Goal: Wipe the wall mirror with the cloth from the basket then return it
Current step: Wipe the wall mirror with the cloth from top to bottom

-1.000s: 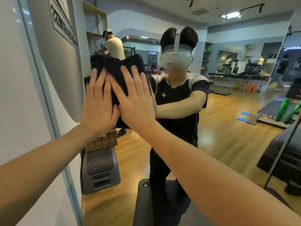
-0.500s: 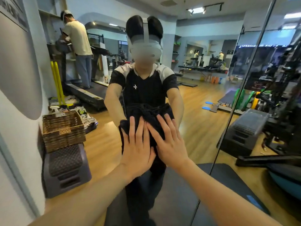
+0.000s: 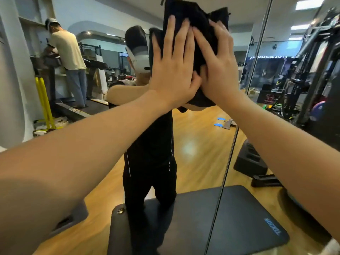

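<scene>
A black cloth (image 3: 195,17) is spread against the wall mirror (image 3: 198,137), high up near the top of the view. My left hand (image 3: 172,63) presses flat on it with straight fingers. My right hand (image 3: 219,65) presses beside it, fingers spread, its thumb side overlapping the left hand. The cloth's lower edge hangs out below my palms. My reflection in black clothes stands behind the hands. The basket is out of view.
A mirror seam (image 3: 239,126) runs down to the right of my hands. A black floor mat (image 3: 239,223) lies below. Reflected in the glass are a person at a treadmill (image 3: 68,57), yellow stands (image 3: 44,100), and gym racks (image 3: 309,74) on the right.
Both hands slid the cloth from waist height up the mirror to above head height. The view shifted right, and the wicker basket left the frame.
</scene>
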Available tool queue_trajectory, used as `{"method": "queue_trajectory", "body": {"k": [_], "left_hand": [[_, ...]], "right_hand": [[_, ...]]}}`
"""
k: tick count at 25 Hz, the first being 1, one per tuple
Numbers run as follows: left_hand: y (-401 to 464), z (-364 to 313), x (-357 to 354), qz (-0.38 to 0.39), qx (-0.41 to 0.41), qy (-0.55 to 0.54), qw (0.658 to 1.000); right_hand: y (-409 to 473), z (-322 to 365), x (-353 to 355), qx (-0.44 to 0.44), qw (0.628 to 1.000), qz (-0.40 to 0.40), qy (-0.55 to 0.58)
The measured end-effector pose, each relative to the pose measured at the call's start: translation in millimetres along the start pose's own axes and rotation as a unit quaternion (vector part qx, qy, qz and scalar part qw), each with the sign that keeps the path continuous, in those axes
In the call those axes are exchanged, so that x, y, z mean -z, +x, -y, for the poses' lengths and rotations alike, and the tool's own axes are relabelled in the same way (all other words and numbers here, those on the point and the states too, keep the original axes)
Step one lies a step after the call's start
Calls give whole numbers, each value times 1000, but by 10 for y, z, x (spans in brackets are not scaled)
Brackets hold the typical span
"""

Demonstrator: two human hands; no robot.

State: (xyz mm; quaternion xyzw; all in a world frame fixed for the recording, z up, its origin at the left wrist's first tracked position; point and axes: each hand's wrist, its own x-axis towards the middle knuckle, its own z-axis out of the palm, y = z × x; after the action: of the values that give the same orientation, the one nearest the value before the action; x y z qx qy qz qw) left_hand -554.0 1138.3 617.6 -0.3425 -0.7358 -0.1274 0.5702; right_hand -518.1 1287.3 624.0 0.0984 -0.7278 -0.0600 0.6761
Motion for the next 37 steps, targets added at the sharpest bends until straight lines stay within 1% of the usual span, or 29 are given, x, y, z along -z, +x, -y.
{"method": "queue_trajectory", "body": {"k": [5, 9, 13, 16, 22, 24, 27, 32, 37], "left_hand": [[-24, -230, -101, -25, 3, 13, 1000], [-5, -572, -187, -15, 0, 11, 1000], [-147, -893, -350, -13, -16, -3, 1000], [-561, -1094, -544, -2, -22, -20, 1000], [-1614, -1331, -866, 63, -74, -34, 995], [-1974, -1273, -877, 100, -86, -34, 991], [-2451, -959, -837, 145, -98, -25, 984], [-2792, -200, -631, 136, -115, -40, 983], [-3010, 448, -390, 156, -116, -3, 981]], "right_hand": [[-114, -130, 108, -19, 999, -27, 27], [-290, -364, 254, -30, 999, -21, 24], [-684, -603, 342, -53, 998, -17, 9], [-1202, -645, 373, -51, 999, 9, -7], [-2438, -368, 468, -88, 990, 99, 39], [-2776, -166, 461, -101, 985, 130, 46], [-3030, 263, 323, -103, 980, 162, 54], [-2914, 989, -89, -110, 984, 125, 55], [-2805, 1629, -406, -106, 986, 113, 60]]}}
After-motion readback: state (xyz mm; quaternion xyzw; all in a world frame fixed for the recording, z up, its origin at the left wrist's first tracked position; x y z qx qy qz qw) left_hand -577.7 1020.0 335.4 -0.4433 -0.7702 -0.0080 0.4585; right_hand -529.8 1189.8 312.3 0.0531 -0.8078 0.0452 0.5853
